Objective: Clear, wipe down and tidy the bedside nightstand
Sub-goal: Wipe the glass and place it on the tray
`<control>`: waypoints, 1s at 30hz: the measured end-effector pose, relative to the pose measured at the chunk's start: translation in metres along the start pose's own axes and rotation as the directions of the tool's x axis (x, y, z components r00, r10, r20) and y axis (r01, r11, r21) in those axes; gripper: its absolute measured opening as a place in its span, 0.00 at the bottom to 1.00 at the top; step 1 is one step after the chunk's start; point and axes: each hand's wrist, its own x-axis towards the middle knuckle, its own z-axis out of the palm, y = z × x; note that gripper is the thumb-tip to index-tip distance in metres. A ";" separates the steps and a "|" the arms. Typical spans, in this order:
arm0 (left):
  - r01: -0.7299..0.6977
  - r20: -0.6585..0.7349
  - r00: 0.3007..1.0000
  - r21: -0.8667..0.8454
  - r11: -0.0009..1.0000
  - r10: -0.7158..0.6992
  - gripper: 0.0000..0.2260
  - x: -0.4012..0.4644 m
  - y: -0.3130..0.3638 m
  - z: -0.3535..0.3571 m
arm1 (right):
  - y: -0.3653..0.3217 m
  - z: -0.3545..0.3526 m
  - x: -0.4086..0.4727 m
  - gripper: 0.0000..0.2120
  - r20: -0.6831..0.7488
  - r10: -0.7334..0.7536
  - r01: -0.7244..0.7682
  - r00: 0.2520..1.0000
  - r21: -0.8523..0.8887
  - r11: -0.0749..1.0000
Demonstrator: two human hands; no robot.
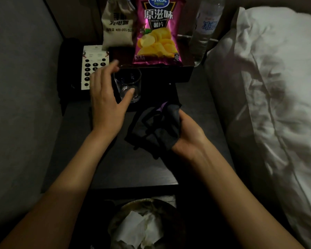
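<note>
From the head view, the left hand (106, 97) reaches for a clear drinking glass (127, 83) that stands upright on the dark desk (133, 173). Its fingers are spread and relaxed around the left side of the glass, the thumb lying against the lower front of the glass; the grip is open and not closed round it. The right hand (188, 133) is nearer the viewer than the glass and to its right, and its grip is closed on a bunched dark cloth (156, 128), which hangs from the fingers over the desk, just in front of the glass.

Left of the glass, partly behind the left hand, lies a white telephone keypad with black buttons (94, 67). Behind the glass stands a purple bag of crisps (157, 31), leaning upright on a raised dark block (180, 74). Left of the crisps, further from the glass, is a pale cloth pouch with printed lettering (118, 24). Right of the crisps stands a clear plastic water bottle (205, 27).

Well right of the glass is a bed with a rumpled white pillow (276, 87). To the left of the desk is a grey padded wall (22, 87). Below the desk's near edge, a bin (174, 218) holds crumpled white tissues (138, 229). The light is dim.
</note>
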 end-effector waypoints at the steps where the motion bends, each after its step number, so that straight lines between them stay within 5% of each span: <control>1: -0.070 0.041 0.997 -0.022 0.997 0.071 0.20 -0.004 0.005 -0.004 | 0.000 0.000 -0.002 0.12 -0.020 -0.008 0.007 1.000 -0.054 0.999; 3: -0.110 0.210 0.968 -0.136 0.985 0.137 0.16 -0.016 0.014 -0.008 | 0.000 0.001 -0.004 0.15 -0.077 -0.064 0.046 0.995 -0.206 0.977; 7: 0.224 0.612 0.791 -0.277 0.935 -0.008 0.27 -0.040 0.025 -0.008 | 0.000 0.003 -0.007 0.16 -0.148 -0.213 0.099 0.966 -0.549 0.830; 11: 0.303 0.611 0.784 -0.230 0.925 -0.105 0.19 -0.045 0.016 -0.002 | -0.001 -0.001 -0.010 0.16 -0.111 -0.318 0.105 0.942 -0.801 0.590; 13: 0.399 0.640 0.747 -0.213 0.892 -0.181 0.14 -0.048 0.016 0.000 | -0.003 -0.004 -0.011 0.17 -0.065 -0.409 0.101 0.910 -0.923 0.371; 15: 0.478 0.683 0.685 -0.159 0.864 -0.253 0.12 -0.052 0.016 0.004 | -0.007 -0.011 -0.009 0.18 -0.002 -0.541 0.084 0.841 -0.987 0.134; 17: 0.483 0.697 0.648 -0.063 0.874 -0.307 0.10 -0.054 0.018 0.006 | -0.014 -0.018 -0.009 0.14 0.063 -0.640 0.110 0.765 -0.993 0.034; 20: 0.191 0.603 0.757 0.163 0.968 -0.251 0.13 -0.057 0.026 0.001 | -0.021 -0.024 -0.016 0.09 0.160 -0.725 0.114 0.670 -0.987 -0.112; 22: 0.117 0.526 0.833 0.139 0.983 -0.173 0.19 -0.061 0.037 -0.004 | -0.019 -0.028 -0.023 0.07 0.191 -0.742 0.128 0.643 -0.982 -0.142; 26: 0.199 0.457 0.881 -0.122 0.972 -0.123 0.14 -0.077 0.069 -0.016 | -0.011 -0.031 -0.050 0.05 0.172 -0.767 0.151 0.619 -0.984 -0.098; 30: 0.403 0.539 0.818 -0.285 0.870 -0.202 0.15 -0.102 0.110 -0.026 | -0.012 -0.037 -0.109 0.03 0.187 -0.848 0.155 0.495 -0.980 -0.126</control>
